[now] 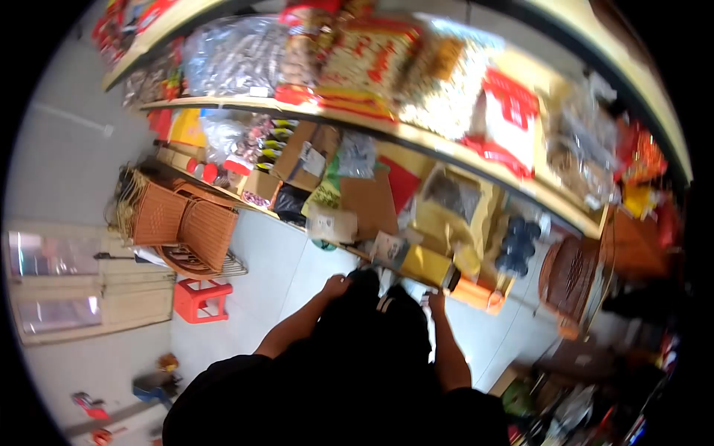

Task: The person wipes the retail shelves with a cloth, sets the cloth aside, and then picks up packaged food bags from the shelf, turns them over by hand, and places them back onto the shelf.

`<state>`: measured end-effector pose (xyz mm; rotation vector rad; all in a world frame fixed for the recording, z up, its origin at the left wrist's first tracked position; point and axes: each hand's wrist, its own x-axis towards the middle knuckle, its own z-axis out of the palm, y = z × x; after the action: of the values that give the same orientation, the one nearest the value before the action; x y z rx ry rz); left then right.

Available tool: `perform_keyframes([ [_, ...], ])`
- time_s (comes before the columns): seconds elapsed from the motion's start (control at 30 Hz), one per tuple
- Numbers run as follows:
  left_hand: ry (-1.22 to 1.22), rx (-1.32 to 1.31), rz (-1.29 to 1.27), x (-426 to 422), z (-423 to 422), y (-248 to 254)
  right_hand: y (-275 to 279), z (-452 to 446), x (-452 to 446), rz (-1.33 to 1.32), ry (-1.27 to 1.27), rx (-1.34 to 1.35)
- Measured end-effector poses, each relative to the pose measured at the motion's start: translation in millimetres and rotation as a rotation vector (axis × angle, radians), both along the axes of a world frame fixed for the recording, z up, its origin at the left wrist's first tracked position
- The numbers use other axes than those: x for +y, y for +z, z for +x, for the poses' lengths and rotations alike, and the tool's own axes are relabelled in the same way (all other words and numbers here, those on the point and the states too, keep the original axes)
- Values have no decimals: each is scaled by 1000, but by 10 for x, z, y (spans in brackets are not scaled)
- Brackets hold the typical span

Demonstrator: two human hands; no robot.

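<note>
My left hand (337, 285) hangs low beside my dark clothing (372, 334), in front of the lower shelf. Its fingers look partly curled, but blur and the dark cloth hide whether it holds anything. On the other side of my body is my right hand (435, 301), close to a yellow box (425, 263) and an orange item (477, 294) at the shelf's foot. Its small, blurred fingers do not show clearly whether they are apart or closed. Between the hands and the shelf stand a cardboard piece (370, 202) and a clear plastic container (331, 224).
Bagged goods (368, 63) line the upper wooden shelf (312, 110). A brown wicker chair (204, 227) and a red plastic stool (201, 300) stand left on the pale floor (279, 260). Large dark bottles (517, 245) and another woven chair (569, 279) are at right.
</note>
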<state>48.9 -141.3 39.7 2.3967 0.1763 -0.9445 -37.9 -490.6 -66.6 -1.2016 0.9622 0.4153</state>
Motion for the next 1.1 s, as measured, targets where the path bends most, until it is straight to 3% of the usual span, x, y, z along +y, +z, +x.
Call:
perform_keyframes([
  [0.07, -100, 188, 68, 153, -10, -75, -257, -175, -3, -398, 198, -288],
  [0.1, -33, -40, 92, 248, -123, -364, 88, -19, 21, -195, 118, -60],
  [0.13, 99, 0, 5, 217, -124, -83, 357, 84, 2, 18, -3, 34],
  [0.17, 95, 66, 45, 247, -115, -70, 229, 110, -13, 119, -75, 43],
  [0.2, -52, -33, -5, 427, -198, -490, 341, 192, -7, 186, -71, 61],
  [0.23, 4, -36, -20, 487, -235, -527, 490, 295, 46, 310, -302, 97],
  [0.33, 61, -41, -62, 518, -222, -401, 725, 607, 64, 458, -595, 174],
  [0.4, 58, -23, -77, 532, -176, -289, 323, 717, -53, 445, -532, 80],
  [0.47, -221, -60, 52, 654, -106, -156, -210, 738, -79, 353, -388, -36],
  [0.5, -566, -45, 80, 769, -71, -335, -345, 669, -84, 258, -320, -49],
  [0.53, -632, -9, 54, 765, 0, -164, -375, 536, -52, 229, -289, -101],
  [0.57, -151, 10, -89, 715, 28, -41, -27, 638, 46, 263, -492, 105],
  [0.6, -244, -43, -49, 714, 111, -231, 39, 696, 119, 88, -453, 52],
  [0.63, -201, -42, -79, 641, 191, -92, 115, 819, 189, -117, -391, 187],
  [0.7, -240, -104, -204, 529, 325, -117, 424, 892, 277, -265, -334, 317],
  [0.73, -249, -4, -221, 410, 421, -34, 422, 918, 240, -214, -355, 356],
  [0.77, -275, -29, -247, 260, 484, 26, 641, 933, 292, -361, -273, 370],
  [0.8, -459, -163, -276, 167, 536, -153, 600, 905, 326, -493, -255, 355],
  [0.83, -453, -148, -405, 65, 584, -337, 337, 819, 314, -787, -150, 308],
  [0.87, -471, -136, -404, -92, 623, -286, 384, 790, 290, -898, -37, 241],
  [0.93, -112, 367, -413, -507, 656, -85, 660, 820, 226, -815, 39, 222],
  [1.03, 56, 583, -480, -906, 631, -335, 1081, 890, 122, -636, 171, 198],
  [1.1, 104, 602, -471, -1178, 612, -319, 1126, 914, 75, -675, 211, 232],
])
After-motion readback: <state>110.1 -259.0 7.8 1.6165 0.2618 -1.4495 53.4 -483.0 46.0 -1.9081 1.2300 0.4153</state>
